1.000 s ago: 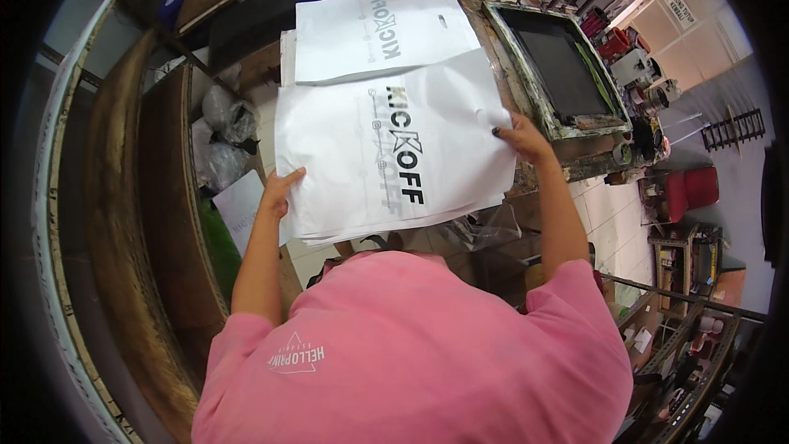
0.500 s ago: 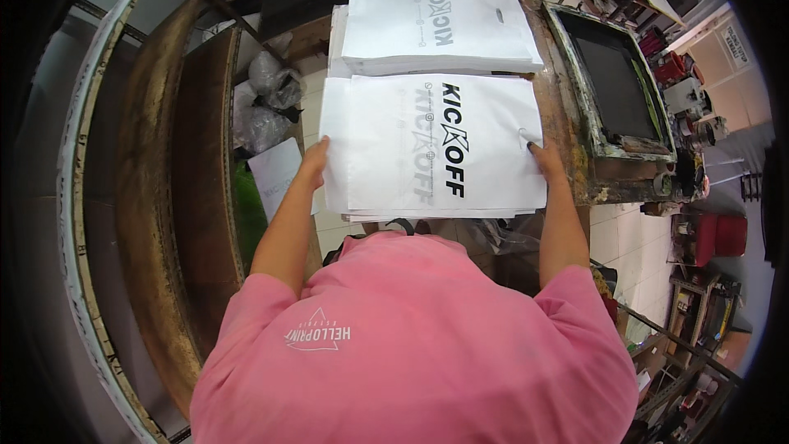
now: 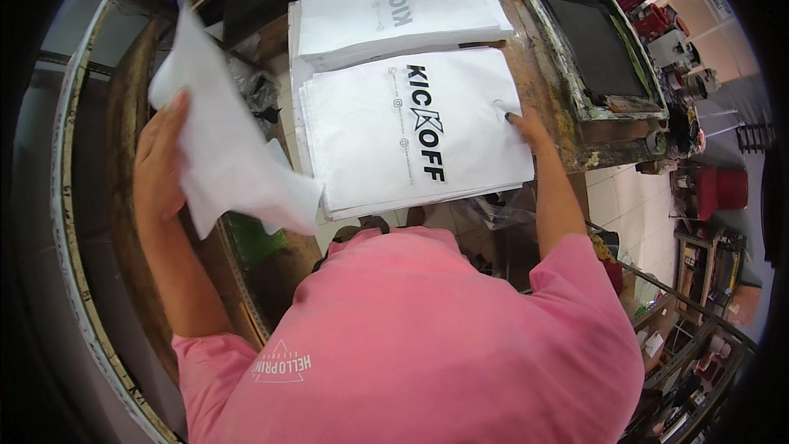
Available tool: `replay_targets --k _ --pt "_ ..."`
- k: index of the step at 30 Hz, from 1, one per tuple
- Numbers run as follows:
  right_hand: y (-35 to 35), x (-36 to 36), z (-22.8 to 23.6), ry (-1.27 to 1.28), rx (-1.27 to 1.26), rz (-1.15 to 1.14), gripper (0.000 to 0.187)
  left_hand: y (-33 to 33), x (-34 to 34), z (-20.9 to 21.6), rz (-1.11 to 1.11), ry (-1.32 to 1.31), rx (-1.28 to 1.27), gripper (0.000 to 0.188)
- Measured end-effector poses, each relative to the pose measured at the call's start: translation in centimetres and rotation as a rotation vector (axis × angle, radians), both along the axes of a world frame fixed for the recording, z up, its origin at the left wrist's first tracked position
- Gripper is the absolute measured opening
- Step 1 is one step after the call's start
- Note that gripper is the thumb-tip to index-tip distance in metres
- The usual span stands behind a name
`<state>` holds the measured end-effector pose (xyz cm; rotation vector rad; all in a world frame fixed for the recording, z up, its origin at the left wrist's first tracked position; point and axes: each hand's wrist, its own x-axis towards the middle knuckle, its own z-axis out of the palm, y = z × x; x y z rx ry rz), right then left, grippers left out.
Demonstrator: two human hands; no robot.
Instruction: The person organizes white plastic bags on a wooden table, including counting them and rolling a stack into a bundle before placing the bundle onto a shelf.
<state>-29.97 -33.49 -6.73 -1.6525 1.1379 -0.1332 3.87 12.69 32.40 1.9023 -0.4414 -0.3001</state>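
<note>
My left hand (image 3: 161, 166) is raised at the left and grips a thin white plastic bag (image 3: 222, 127), which hangs bent and blurred by motion. In the middle lies a near stack of white plastic bags (image 3: 475, 136), its top one printed in black. My right hand (image 3: 532, 130) pinches this stack's right edge, thumb on top near the handle slot; the fingers below are hidden. Just beyond sits a thicker far stack of white bags (image 3: 341, 4), with paler grey print and a handle slot at its right end.
At the right a framed printing screen (image 3: 592, 41) rests on the stained wooden table (image 3: 538, 74). A long brown board (image 3: 127, 115) stands along the left. Several tins and tubs (image 3: 670, 49) line the far right, above a red chair (image 3: 723, 189). Crumpled clear plastic (image 3: 497, 210) lies below the near stack.
My left hand has pulled a bag off the near stack and swung it up to the left. My right hand has stayed at the stack's right edge. The view has shifted slightly.
</note>
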Motion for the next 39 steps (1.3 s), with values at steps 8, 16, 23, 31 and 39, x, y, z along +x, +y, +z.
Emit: replay_targets --k 8,16,23,31,39 --pt "-0.6 0.3 -2.0 -0.083 -0.078 -0.028 0.042 -12.5 -2.8 5.7 -0.299 0.069 -0.242 0.038" --pt "-0.2 0.6 -0.9 -0.052 -0.092 -0.072 0.042 -5.5 3.1 -1.3 -0.147 0.472 -0.235 0.051" --pt "-1.4 0.9 -1.4 -0.097 0.148 -0.243 0.045 -4.3 6.5 -22.4 -0.218 0.68 0.066 0.055" --pt "-2.0 -0.2 -1.7 0.004 0.087 -0.233 0.047 -5.2 3.0 -33.3 -0.192 0.622 0.243 0.056" --pt "-1.0 -0.3 -2.9 0.136 -0.243 0.003 0.053 -3.6 0.3 -39.2 -0.009 0.45 0.082 0.055"
